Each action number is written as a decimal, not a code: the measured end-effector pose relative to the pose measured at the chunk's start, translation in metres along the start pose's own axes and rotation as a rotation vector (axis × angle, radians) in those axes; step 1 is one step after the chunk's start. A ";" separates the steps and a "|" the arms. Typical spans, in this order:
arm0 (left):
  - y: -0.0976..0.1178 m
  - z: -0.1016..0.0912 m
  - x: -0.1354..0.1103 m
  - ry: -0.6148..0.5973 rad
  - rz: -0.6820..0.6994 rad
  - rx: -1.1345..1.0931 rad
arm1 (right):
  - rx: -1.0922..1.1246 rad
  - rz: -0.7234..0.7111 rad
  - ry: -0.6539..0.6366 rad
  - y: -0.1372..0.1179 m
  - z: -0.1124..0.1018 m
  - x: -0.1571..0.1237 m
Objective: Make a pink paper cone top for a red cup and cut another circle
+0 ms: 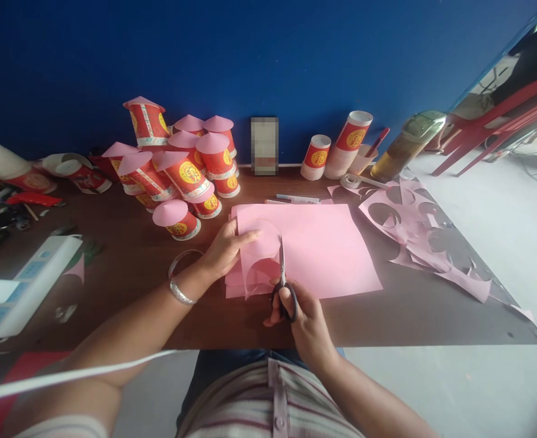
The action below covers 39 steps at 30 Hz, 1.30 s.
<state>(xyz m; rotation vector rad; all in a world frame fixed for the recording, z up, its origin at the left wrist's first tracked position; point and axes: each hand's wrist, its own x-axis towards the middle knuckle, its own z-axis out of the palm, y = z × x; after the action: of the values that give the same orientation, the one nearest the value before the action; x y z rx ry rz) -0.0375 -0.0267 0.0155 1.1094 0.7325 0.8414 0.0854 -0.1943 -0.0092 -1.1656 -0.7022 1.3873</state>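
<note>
My right hand (299, 307) grips black-handled scissors (282, 261), their blades pointing away from me at the edge of a drawn circle. My left hand (225, 249) pinches a sheet of pink paper (250, 264) at its left side, thumb on top and fingers partly hidden. A round hole is cut in this sheet below the circle, and the paper is lifted a little. Beneath lies a stack of pink paper (332, 249). To the left stand several red paper cups with pink cone tops (186, 173), some stacked on others.
Pink paper scraps with round holes (414, 225) lie at the right. Red cup stacks (348, 146), a tape roll (350, 180), a bottle (408, 143) and pens (298, 199) line the back. A white power strip (31, 286) sits at left; a white cable (77, 374) crosses in front.
</note>
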 end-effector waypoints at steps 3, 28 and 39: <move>0.000 0.000 0.000 -0.010 -0.012 -0.019 | 0.004 0.006 0.005 -0.003 0.000 0.001; 0.004 0.001 -0.001 -0.097 -0.027 -0.045 | -0.009 0.023 0.001 -0.013 -0.003 0.001; 0.003 0.005 -0.004 -0.105 -0.066 -0.016 | 0.081 0.093 -0.044 -0.019 -0.009 0.001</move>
<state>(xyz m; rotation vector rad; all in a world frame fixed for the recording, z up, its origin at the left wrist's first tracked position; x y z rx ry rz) -0.0357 -0.0321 0.0207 1.1010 0.6704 0.7261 0.1006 -0.1918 0.0046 -1.1186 -0.6234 1.5100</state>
